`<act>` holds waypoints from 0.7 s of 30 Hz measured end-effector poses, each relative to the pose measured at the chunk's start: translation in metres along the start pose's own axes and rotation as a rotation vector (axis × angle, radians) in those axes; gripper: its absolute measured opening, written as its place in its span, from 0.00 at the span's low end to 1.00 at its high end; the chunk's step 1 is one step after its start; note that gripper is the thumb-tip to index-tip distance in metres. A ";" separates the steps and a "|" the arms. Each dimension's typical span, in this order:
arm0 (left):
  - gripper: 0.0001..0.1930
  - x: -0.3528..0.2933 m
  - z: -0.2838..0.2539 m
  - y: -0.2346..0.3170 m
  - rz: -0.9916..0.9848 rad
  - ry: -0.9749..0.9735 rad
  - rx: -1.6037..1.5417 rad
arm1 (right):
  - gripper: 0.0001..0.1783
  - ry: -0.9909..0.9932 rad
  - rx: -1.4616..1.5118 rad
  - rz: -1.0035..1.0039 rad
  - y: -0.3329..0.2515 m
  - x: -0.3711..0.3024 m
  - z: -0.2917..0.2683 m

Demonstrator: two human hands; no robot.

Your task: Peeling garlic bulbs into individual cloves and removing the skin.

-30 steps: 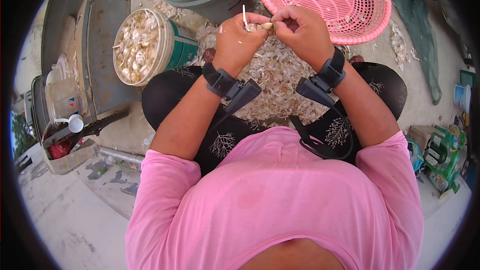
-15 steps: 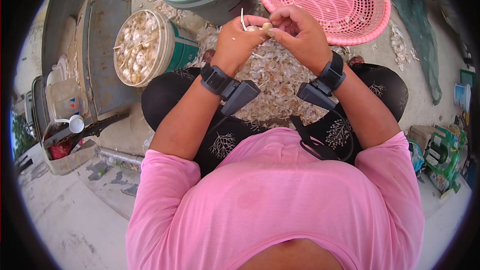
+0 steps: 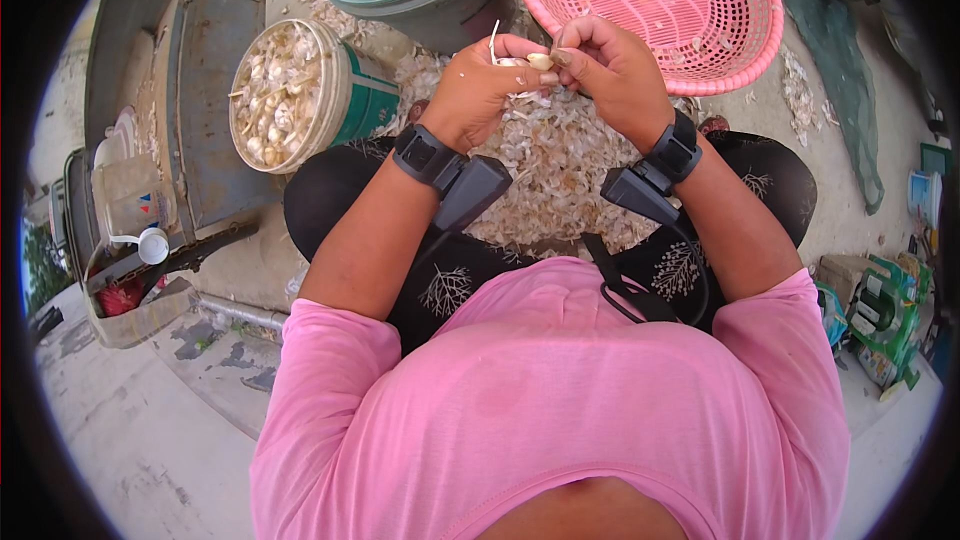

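My left hand is closed around a piece of garlic whose thin pale stem sticks up beside the forefinger. A cream-coloured garlic clove shows between that hand's thumb and fingers. Right beside the clove, my right hand has its thumb and forefinger pinched together; whatever lies between those fingertips is too small to make out. Both hands are raised over a heap of papery garlic skins on the ground between my legs.
To the left stands a bucket full of garlic bulbs, near a rusty metal box. Ahead, a grey tub holds peeled cloves in liquid. A pink plastic basket lies at the front right, by a dark green net.
My right fingertips have shifted slightly right, off the clove's top. More of the clove's pale surface shows now. The left hand stays almost in place.
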State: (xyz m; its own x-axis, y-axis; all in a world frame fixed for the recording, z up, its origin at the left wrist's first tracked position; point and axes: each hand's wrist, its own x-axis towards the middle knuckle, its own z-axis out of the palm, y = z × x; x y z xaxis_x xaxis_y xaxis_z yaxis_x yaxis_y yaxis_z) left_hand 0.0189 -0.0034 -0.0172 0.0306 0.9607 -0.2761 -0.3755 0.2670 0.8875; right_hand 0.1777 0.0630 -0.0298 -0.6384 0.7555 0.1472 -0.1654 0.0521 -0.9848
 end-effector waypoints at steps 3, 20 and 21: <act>0.08 -0.001 -0.003 0.002 -0.065 -0.037 -0.181 | 0.03 0.095 0.149 0.058 0.000 0.001 0.000; 0.19 0.035 -0.058 0.074 -0.005 0.278 -0.203 | 0.06 -0.285 -0.459 0.111 0.013 -0.031 0.021; 0.21 0.048 -0.066 0.091 0.083 0.303 -0.180 | 0.06 -0.268 -0.422 0.044 0.015 -0.031 0.021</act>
State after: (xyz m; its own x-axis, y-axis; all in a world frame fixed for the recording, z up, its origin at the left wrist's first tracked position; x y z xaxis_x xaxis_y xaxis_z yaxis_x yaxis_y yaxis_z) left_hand -0.0753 0.0624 0.0256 -0.2730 0.9050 -0.3263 -0.5230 0.1451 0.8399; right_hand 0.1795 0.0268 -0.0471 -0.8179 0.5712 0.0691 0.1486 0.3257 -0.9337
